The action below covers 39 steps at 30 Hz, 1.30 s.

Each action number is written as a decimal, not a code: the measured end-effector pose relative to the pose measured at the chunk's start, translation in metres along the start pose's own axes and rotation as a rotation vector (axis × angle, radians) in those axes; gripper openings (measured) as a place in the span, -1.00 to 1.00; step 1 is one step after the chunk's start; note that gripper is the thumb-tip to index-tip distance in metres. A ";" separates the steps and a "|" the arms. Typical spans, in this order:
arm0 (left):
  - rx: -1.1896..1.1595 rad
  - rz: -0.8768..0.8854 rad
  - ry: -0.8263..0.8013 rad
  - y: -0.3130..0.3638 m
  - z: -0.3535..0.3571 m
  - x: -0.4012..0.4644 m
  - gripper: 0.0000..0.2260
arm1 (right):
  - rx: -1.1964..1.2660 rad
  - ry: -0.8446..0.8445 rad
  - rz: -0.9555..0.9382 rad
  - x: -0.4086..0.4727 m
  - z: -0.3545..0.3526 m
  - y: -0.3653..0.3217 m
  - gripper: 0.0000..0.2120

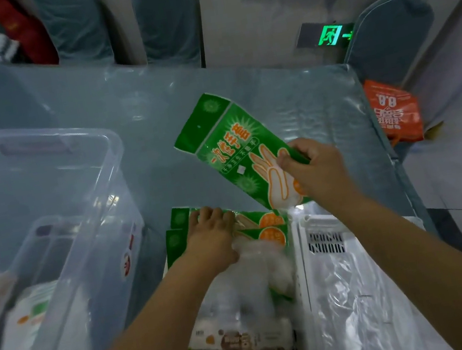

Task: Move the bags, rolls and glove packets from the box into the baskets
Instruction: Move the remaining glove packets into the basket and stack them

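Glossy green plastic glove packet (238,155), clear smooth plastic box (45,206), white plastic basket (318,230)

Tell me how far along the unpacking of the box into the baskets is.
Partly done. Green glove packets and brown-labelled white rolls already lie in the middle basket; clear plastic bags fill the white slotted basket. The right hand holds another green glove packet; the left hand presses the stack. Packets remain in the clear plastic box.

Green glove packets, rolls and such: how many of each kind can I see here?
Green glove packets: 3, one held up in the right hand, two under the left hand.
Brown-labelled rolls: 2 plainly, perhaps more cut off below.
White baskets: 1 plainly seen.
Clear boxes: 1.
Total: 7.
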<state>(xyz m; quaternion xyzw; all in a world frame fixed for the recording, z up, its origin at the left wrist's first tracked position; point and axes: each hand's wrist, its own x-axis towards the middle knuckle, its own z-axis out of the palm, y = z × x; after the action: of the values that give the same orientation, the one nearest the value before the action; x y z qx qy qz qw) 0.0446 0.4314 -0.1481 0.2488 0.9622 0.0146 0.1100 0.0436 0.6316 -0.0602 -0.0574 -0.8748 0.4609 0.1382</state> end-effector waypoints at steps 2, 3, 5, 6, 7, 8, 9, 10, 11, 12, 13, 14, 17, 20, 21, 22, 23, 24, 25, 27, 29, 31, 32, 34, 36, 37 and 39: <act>0.049 0.014 -0.010 0.000 0.001 -0.003 -0.43 | 0.037 -0.054 -0.026 0.005 0.007 -0.005 -0.90; 0.070 0.013 -0.020 0.000 0.001 -0.005 -0.44 | 0.043 -0.089 -0.035 0.008 0.011 -0.006 -0.89; 0.087 0.005 -0.044 0.002 0.001 -0.009 -0.47 | 0.031 -0.171 -0.042 0.011 0.020 -0.006 -0.87; 0.084 0.007 -0.051 0.003 0.001 -0.012 -0.49 | 0.011 -0.223 -0.045 0.013 0.024 -0.004 -0.87; 0.075 0.016 -0.052 0.004 0.002 -0.016 -0.52 | -0.026 -0.279 -0.050 0.014 0.029 -0.001 -0.89; 0.059 0.025 -0.045 0.004 0.003 -0.019 -0.56 | -0.079 -0.336 -0.058 0.017 0.033 0.002 -0.90; 0.033 0.031 -0.035 0.005 0.005 -0.024 -0.60 | -0.140 -0.396 -0.061 0.019 0.037 0.005 -0.89; 0.008 0.033 -0.026 0.005 0.006 -0.028 -0.63 | -0.191 -0.463 -0.052 0.022 0.040 0.007 -0.87; -0.012 0.031 -0.014 0.006 0.006 -0.032 -0.65 | -0.235 -0.535 -0.037 0.024 0.043 0.009 -0.84; -0.024 0.029 0.007 0.007 0.007 -0.035 -0.64 | -0.292 -0.605 -0.037 0.025 0.046 0.010 -0.81; -0.034 0.032 0.037 0.008 0.008 -0.038 -0.63 | -0.360 -0.663 -0.054 0.026 0.050 0.012 -0.80; -0.045 0.042 0.072 0.009 0.009 -0.041 -0.62 | -0.424 -0.709 -0.072 0.025 0.054 0.013 -0.79; -0.064 0.083 0.138 0.014 0.011 -0.049 -0.68 | -0.493 -0.801 -0.034 0.016 0.066 0.020 -0.81; -0.048 0.094 0.171 0.015 0.014 -0.051 -0.61 | -0.600 -0.888 -0.095 0.001 0.079 0.028 -0.73; -0.042 0.094 0.168 0.015 0.015 -0.051 -0.60 | -0.627 -0.916 -0.131 -0.003 0.082 0.031 -0.75; -0.037 0.094 0.165 0.015 0.016 -0.050 -0.61 | -0.663 -0.934 -0.167 -0.007 0.085 0.032 -0.79; -0.043 0.092 0.163 0.015 0.016 -0.050 -0.63 | -0.703 -0.930 -0.202 -0.009 0.086 0.033 -0.81; -0.059 0.095 0.171 0.016 0.016 -0.050 -0.64 | -0.739 -0.912 -0.226 -0.011 0.087 0.034 -0.79; -0.063 0.109 0.168 0.017 0.013 -0.051 -0.66 | -0.775 -0.892 -0.250 -0.012 0.088 0.034 -0.76; -0.051 0.143 0.186 0.017 0.012 -0.050 -0.69 | -0.838 -0.872 -0.303 -0.014 0.090 0.034 -0.73; -0.046 0.140 0.217 0.016 0.014 -0.048 -0.70 | -0.903 -0.861 -0.330 -0.016 0.092 0.032 -0.71; -0.036 0.120 0.176 0.014 0.018 -0.044 -0.69 | -0.939 -0.839 -0.336 -0.014 0.090 0.032 -0.69; -0.040 0.110 0.166 0.014 0.020 -0.041 -0.67 | -0.938 -0.804 -0.329 -0.010 0.086 0.032 -0.69; -0.026 0.097 0.161 0.013 0.023 -0.037 -0.64 | -0.875 -0.650 -0.272 0.002 0.077 0.035 -0.76; -0.039 0.093 0.162 0.012 0.024 -0.035 -0.60 | -0.803 -0.526 -0.209 0.011 0.070 0.043 -0.80; -0.057 0.086 0.160 0.012 0.026 -0.036 -0.58 | -0.807 -0.543 -0.193 0.012 0.069 0.048 -0.77; -0.078 0.058 0.164 0.011 0.028 -0.037 -0.53 | -0.832 -0.633 -0.172 0.008 0.071 0.056 -0.75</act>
<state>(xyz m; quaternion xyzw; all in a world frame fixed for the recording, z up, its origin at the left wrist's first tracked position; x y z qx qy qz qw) 0.0875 0.4221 -0.1668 0.2700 0.9590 0.0758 0.0399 0.0133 0.6094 -0.1428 0.1067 -0.9841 0.0567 -0.1300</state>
